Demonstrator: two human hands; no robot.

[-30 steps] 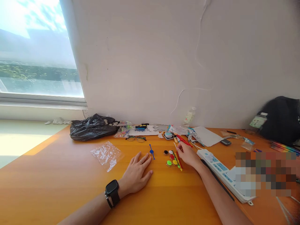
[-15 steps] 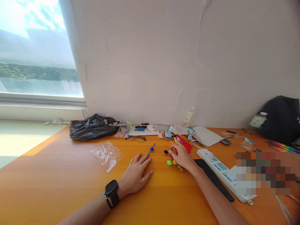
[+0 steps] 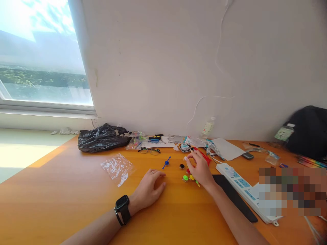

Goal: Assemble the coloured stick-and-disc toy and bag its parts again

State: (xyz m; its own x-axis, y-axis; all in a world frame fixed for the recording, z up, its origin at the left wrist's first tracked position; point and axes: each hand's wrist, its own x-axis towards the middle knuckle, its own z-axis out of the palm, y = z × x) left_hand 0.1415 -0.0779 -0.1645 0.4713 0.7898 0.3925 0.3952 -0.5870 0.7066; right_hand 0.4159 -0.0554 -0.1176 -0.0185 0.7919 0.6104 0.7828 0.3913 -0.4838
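A small white round piece [image 3: 186, 158] is pinched in the fingertips of my right hand [image 3: 200, 168], lifted a little off the wooden table. Below that hand lie a green disc piece [image 3: 185, 178], a yellow one [image 3: 191, 177] and a red one [image 3: 188, 171], partly hidden by the fingers. To their left sits a black round piece [image 3: 182, 166]. My left hand [image 3: 149, 189] rests on the table with loosely bent fingers, thumb apart, holding nothing. Just beyond its fingertips lies a blue arrow-shaped spinner [image 3: 167, 163], not touched.
A clear plastic bag [image 3: 117, 169] lies to the left, with a black plastic bag [image 3: 102, 139] behind it. Glasses [image 3: 150, 151] lie toward the wall. On the right are a white power strip [image 3: 244, 189], a black flat strip [image 3: 231, 195] and a bottle [image 3: 284, 132].
My right hand has raised the white piece slightly away from the other pieces. My left hand has drawn back from the blue spinner, and its fingers have curled.
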